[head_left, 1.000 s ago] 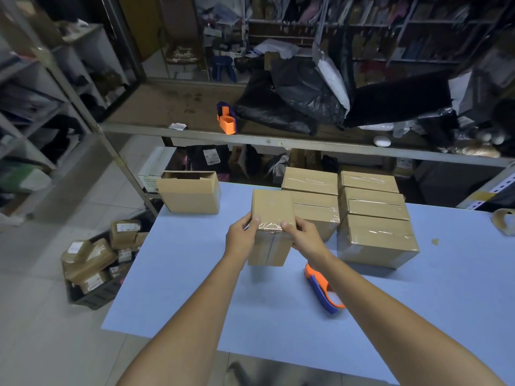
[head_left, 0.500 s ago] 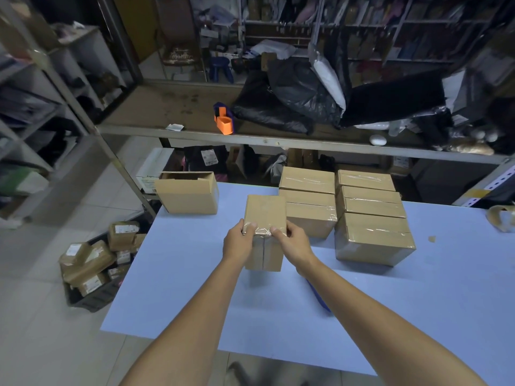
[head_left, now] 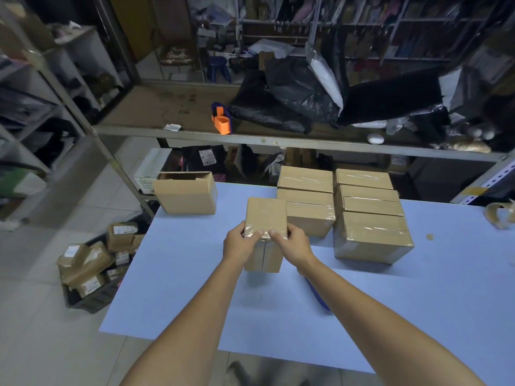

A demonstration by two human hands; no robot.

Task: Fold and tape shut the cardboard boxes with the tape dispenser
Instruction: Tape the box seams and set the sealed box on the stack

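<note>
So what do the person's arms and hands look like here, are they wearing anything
Both forearms are bare as far as the picture shows, with no sleeve edge in view. The left hand and right hand are bare too: no gloves, and no watch, bracelet or ring that I can see. Fingernails look short and unpainted.

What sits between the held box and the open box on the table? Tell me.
Nothing: in the head view, only bare blue table separates the held box from the open box. The two boxes stand apart.
</note>
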